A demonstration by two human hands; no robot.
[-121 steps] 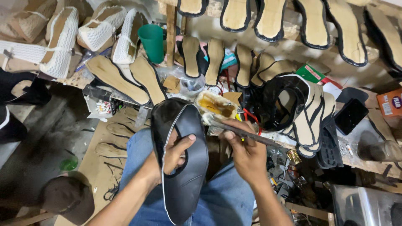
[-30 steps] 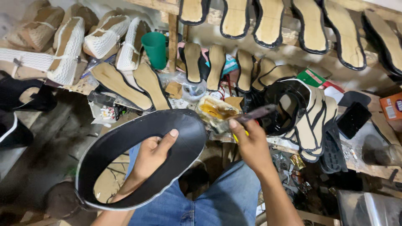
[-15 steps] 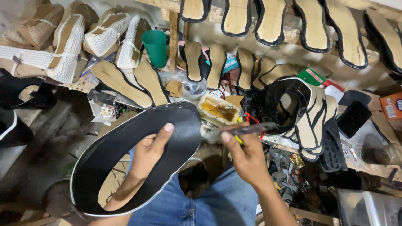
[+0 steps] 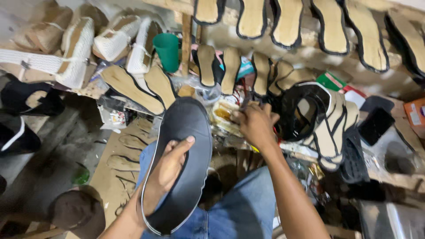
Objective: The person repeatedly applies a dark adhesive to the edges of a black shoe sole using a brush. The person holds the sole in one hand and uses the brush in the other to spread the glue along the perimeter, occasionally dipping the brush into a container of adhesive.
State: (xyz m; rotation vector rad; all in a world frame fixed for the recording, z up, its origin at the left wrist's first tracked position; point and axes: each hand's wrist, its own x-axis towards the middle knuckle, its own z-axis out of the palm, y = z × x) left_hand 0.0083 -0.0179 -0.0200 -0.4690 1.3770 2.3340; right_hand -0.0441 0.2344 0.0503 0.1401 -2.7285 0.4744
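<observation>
Low in the middle of the frame, the person's left hand (image 4: 170, 166) holds a big black shoe sole (image 4: 183, 163). The sole is long and flat, with a thin pale edge all around. It rests over the lap, on blue jeans (image 4: 241, 212), and its rounded end points toward the top of the frame. The left fingers lie flat on the sole, close together, and the thumb tip presses on it too.

Just above the middle of the frame, the right hand (image 4: 253, 123) reaches out to a small open tin (image 4: 226, 114) with something yellow inside, likely glue. The fingers are curled in tight, as if they pinch a thin tool, perhaps a brush. The tool is mostly hidden by the hand, so it is hard to be sure.

It looks like the step in hand is loading the tool at the tin while the sole waits. The next move would likely call for bringing the right hand back down to the sole and keeping the sole steady and flat with the left hand.

Many tan insoles with black edges (image 4: 287, 22) hang along the top of the frame. A green cup (image 4: 167, 51) stands at the upper left, near woven white shoe parts (image 4: 75, 53). A pile of black and tan straps and soles (image 4: 325, 124) sits to the right of the right hand.
</observation>
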